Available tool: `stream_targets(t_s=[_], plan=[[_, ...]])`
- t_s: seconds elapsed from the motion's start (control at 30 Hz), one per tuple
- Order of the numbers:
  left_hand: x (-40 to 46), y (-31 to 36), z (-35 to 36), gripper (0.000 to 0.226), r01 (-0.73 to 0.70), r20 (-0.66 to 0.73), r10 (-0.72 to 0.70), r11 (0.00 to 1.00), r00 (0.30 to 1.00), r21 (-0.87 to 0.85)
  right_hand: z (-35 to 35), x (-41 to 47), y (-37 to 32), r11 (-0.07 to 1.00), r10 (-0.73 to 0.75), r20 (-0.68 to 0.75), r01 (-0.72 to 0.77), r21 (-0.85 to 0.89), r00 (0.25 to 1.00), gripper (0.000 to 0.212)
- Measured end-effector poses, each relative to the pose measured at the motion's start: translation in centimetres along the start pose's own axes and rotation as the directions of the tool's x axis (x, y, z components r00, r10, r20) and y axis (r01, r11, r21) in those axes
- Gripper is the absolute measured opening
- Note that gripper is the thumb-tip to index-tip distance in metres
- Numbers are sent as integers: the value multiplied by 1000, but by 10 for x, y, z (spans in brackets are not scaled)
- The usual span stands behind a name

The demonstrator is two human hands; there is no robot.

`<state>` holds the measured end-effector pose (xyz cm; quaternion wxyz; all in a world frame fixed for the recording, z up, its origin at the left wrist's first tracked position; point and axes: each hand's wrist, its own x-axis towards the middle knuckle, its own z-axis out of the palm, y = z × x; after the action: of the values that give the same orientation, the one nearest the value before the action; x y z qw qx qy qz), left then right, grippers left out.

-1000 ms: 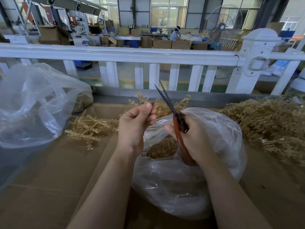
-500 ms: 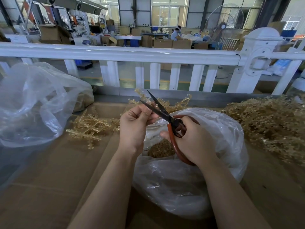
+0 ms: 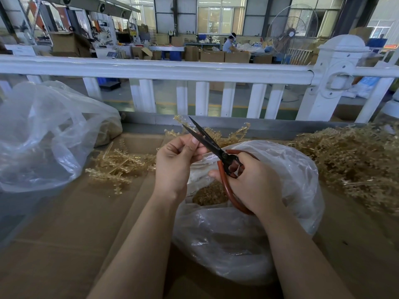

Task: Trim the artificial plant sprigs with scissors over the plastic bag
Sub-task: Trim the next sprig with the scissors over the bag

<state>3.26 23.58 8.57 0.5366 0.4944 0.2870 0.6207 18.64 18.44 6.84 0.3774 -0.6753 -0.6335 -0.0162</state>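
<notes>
Above the plastic bag (image 3: 298,182), right hand (image 3: 252,186) grips scissors (image 3: 212,145).

We see dark matt metal scissors (image 3: 212,145), a glossy crinkled plastic bag (image 3: 280,212), and matt brown cardboard (image 3: 64,234).

— What do the hands hold?
— The right hand (image 3: 252,182) grips red-handled scissors (image 3: 218,152), blades parted; the left hand (image 3: 174,165) pinches a sprig (image 3: 183,123).
— And below them?
— An open plastic bag (image 3: 269,223) holding cut pieces, on cardboard (image 3: 64,234).
</notes>
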Motion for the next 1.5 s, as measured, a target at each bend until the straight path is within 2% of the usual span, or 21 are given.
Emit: stream_targets(t_s=[0.5,0.87,1.03,1.37,1.5], plan=[[0,-1,0,15,-4,6,4,1000,1000,-22,1,0,2,1000,13,6,-13,-5,1000,76],[2,-3,-1,14,-60,81,61,998,995,-12,-1,-1,2,998,-14,-50,11,-65,999,69],[1,-2,-2,17,-52,109,54,998,993,-26,0,-1,4,997,-29,-58,25,-69,998,72],[-1,-1,-1,15,-47,130,47,999,990,-6,0,-2,3,998,-40,-66,36,-50,997,64],[0,-2,-1,17,-33,124,35,999,992,-14,0,-2,2,999,-40,-76,37,-37,996,70]])
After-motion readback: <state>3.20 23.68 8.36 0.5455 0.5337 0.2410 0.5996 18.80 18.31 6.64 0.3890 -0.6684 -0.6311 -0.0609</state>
